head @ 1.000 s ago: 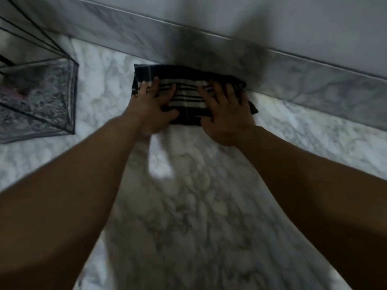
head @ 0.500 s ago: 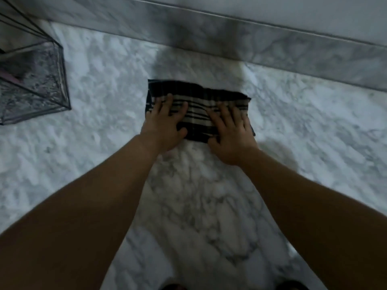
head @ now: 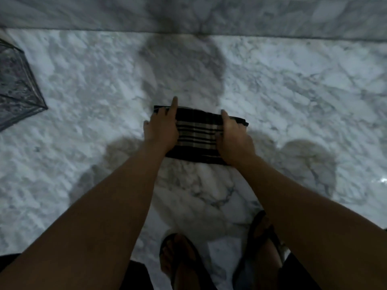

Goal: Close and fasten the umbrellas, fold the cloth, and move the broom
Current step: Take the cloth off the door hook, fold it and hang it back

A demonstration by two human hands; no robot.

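surface: marble floor (head: 282, 97) | on it: folded striped cloth (head: 198, 132), centre | umbrella canopy (head: 16, 88), left edge

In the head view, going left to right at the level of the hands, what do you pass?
Open umbrella at the left edge → left hand → striped cloth on the marble floor → right hand.

Home interior; marble floor (head: 83, 101); marble skirting (head: 272, 15); sandalled feet (head: 180, 262).
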